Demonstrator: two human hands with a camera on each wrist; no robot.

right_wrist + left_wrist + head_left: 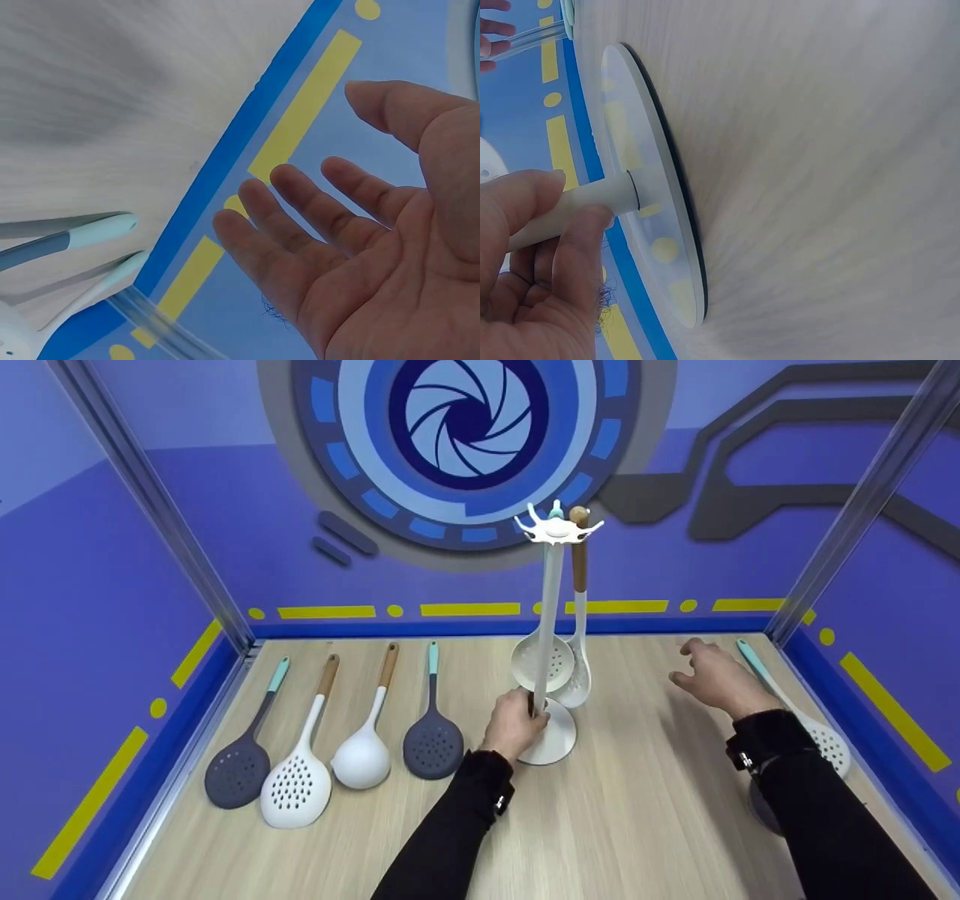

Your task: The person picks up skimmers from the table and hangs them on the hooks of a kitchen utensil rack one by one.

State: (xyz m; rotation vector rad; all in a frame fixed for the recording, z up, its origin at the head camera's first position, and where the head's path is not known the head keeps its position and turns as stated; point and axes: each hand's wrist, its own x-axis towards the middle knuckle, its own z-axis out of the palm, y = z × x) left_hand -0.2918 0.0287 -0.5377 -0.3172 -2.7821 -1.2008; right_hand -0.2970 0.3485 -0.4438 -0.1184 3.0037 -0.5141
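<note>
My left hand [515,725] grips the pole of a white utensil stand [550,622] just above its round base; the left wrist view shows thumb and fingers around the pole [592,201]. From the stand's pronged top hang a cream skimmer [529,664], partly behind the pole, and a white slotted spoon [580,660] with a wooden handle. Off to the right, my right hand [716,679] is held in the air with fingers spread and nothing in it. Nearest to it is a pale skimmer [829,742] with a teal handle, partly covered by my sleeve.
Left of the stand lie a grey skimmer [238,772], a white slotted turner [296,793], a white ladle [362,757] and another grey skimmer [433,746]. A dark utensil head [763,810] shows beneath my right forearm. Blue printed walls [210,510] enclose the wooden table [615,825].
</note>
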